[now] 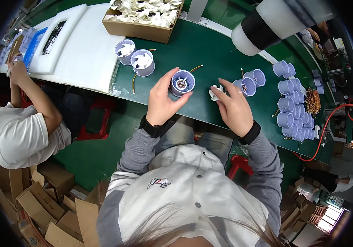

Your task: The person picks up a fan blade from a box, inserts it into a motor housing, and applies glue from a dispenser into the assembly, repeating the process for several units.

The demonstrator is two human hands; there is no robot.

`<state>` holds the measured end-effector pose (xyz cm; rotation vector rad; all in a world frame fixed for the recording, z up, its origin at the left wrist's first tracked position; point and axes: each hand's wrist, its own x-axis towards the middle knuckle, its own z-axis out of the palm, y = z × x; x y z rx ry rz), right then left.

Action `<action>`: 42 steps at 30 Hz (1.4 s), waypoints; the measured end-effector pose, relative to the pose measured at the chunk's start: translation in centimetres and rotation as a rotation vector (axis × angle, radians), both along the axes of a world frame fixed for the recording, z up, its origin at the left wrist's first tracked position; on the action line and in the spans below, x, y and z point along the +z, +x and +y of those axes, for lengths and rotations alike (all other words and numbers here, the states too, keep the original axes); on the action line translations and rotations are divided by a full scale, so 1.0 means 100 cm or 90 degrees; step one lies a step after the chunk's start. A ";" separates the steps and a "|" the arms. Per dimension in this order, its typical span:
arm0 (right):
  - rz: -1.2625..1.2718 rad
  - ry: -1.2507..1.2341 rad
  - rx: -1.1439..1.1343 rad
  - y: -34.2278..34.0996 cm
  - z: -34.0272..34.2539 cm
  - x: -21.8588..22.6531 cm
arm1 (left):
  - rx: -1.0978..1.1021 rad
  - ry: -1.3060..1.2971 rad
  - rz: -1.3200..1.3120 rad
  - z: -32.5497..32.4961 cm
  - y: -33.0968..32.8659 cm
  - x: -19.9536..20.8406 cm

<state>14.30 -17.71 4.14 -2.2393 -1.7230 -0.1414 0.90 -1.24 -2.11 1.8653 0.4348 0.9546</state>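
A white top point(172, 214) is worn with black wristbands point(251, 133), its grey sleeves point(140, 149) flanking a row of dark buttons point(198, 205), a small embroidered figure point(158, 182) left of the buttons.

The round lavender housing point(183, 87), open end up, shows a coppery core point(181, 83); its thin lead point(196, 68) points toward the worktop's point(209, 53) far edge. The left hand point(161, 103) clasps it. The white bladed impeller point(214, 94), partly hidden by the right hand point(236, 108), is toward the near edge.

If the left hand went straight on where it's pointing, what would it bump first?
The purple cup that the left hand holds; beyond it, perhaps the thin wire, though depth is unclear.
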 end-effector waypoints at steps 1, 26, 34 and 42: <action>0.009 -0.010 0.026 0.003 0.003 0.001 | -0.017 -0.007 -0.001 0.001 -0.001 0.001; 0.097 0.082 0.202 -0.004 0.067 0.015 | -0.081 0.003 -0.005 0.004 -0.002 -0.002; 0.131 0.030 0.207 0.001 0.073 0.026 | -0.073 0.008 0.004 0.004 -0.003 -0.002; 0.059 -0.047 0.151 -0.006 0.081 0.035 | -0.075 -0.002 0.000 0.004 -0.003 -0.003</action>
